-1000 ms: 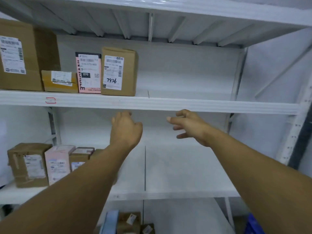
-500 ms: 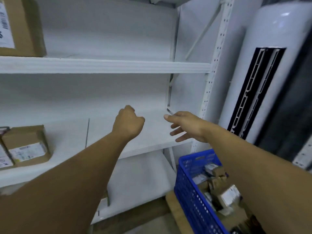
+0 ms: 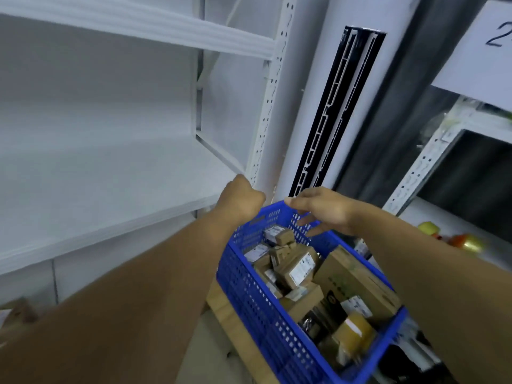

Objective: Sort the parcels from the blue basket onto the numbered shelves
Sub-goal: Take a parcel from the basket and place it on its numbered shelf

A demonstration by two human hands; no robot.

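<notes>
Both arms reach over the blue basket [image 3: 257,306], which is full of cardboard parcels [image 3: 297,268] beside white shelves [image 3: 110,189]. The left hand [image 3: 241,199] is curled and empty; the right hand [image 3: 322,209] is spread and empty.

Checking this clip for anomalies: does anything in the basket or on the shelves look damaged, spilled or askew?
Nothing stands out. Parcels lie jumbled inside the blue basket, none spilled. Both hands, left hand and right hand, are empty.

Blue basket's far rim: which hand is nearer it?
Right. The right hand hovers open right over the blue basket far rim; the left hand is fisted just outside its far-left corner.
</notes>
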